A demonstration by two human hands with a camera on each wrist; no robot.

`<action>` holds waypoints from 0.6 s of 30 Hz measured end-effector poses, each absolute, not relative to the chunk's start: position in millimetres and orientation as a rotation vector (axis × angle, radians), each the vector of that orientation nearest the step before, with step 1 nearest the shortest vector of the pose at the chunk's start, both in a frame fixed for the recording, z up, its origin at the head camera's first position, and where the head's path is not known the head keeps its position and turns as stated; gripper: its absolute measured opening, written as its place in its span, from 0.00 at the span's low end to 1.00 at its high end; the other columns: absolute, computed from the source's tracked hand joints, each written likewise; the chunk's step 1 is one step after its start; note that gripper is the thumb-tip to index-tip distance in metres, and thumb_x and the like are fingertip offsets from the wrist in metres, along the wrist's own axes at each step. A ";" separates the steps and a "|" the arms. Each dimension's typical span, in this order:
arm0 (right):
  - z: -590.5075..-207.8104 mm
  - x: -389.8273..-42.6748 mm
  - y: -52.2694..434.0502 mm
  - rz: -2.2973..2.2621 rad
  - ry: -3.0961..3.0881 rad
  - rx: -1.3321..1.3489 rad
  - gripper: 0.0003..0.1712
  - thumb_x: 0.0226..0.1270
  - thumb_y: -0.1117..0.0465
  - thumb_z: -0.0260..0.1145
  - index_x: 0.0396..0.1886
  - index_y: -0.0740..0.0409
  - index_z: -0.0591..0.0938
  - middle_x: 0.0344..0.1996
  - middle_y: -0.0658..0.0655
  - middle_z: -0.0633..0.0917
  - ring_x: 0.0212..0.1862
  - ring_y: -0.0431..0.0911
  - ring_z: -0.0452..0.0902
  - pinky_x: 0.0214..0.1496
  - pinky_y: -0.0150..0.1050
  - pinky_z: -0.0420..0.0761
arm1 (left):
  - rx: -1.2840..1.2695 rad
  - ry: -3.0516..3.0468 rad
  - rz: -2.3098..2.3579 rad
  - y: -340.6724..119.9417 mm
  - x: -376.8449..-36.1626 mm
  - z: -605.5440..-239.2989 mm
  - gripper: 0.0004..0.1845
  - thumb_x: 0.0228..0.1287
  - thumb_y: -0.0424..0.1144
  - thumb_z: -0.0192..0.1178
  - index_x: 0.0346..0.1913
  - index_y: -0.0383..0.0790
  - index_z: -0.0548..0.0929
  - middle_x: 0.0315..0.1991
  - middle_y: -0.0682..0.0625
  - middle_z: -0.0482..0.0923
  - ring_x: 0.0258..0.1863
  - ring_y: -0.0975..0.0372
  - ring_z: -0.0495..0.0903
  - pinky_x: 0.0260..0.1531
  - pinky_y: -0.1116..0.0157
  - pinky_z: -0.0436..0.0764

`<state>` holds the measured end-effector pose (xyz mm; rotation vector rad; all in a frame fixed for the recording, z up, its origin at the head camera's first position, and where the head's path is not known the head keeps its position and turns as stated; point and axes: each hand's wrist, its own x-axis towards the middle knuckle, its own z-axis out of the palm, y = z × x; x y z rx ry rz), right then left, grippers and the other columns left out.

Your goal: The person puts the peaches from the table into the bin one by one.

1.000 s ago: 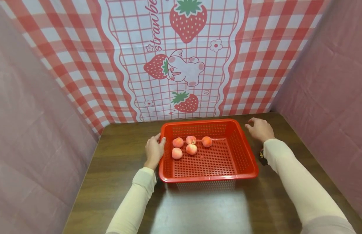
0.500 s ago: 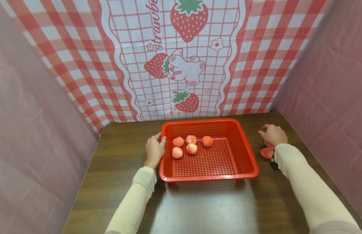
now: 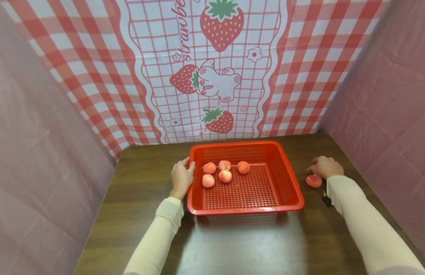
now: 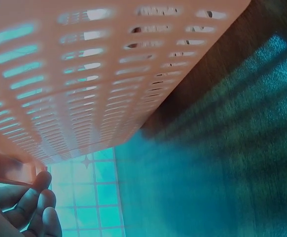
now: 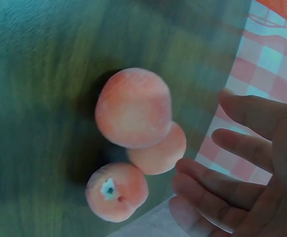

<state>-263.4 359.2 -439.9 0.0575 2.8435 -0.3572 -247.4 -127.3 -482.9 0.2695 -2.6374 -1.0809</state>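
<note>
A red slotted basket (image 3: 244,209) stands mid-table with several peaches (image 3: 225,175) in its far left part. My left hand (image 3: 182,177) grips the basket's left rim, thumb on top; in the left wrist view its fingers (image 4: 32,205) curl under the rim beside the basket wall (image 4: 84,74). My right hand (image 3: 325,167) hovers right of the basket over a peach (image 3: 314,180) on the table. The right wrist view shows three peaches (image 5: 133,107) clustered on the wood. The right hand (image 5: 242,168) is spread just beside them, touching none.
The dark wooden table (image 3: 143,198) is boxed in by pink sheets left and right and a red checked strawberry cloth (image 3: 212,76) behind. The basket's near and right parts hold nothing. A small black object (image 3: 325,198) lies by my right sleeve.
My right hand has moved from the basket's far right corner rightward and nearer, down to the peaches on the table. The left hand and basket have stayed put.
</note>
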 end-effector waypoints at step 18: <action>-462.2 -250.3 367.7 -0.378 2.760 0.084 0.38 0.57 0.41 0.68 0.60 0.62 0.75 0.56 0.79 0.75 0.54 0.76 0.73 0.43 0.58 0.77 | 0.279 -2.630 -1.102 -126.5 -245.8 -481.0 0.21 0.66 0.45 0.61 0.59 0.40 0.81 0.49 0.40 0.85 0.51 0.44 0.79 0.55 0.49 0.75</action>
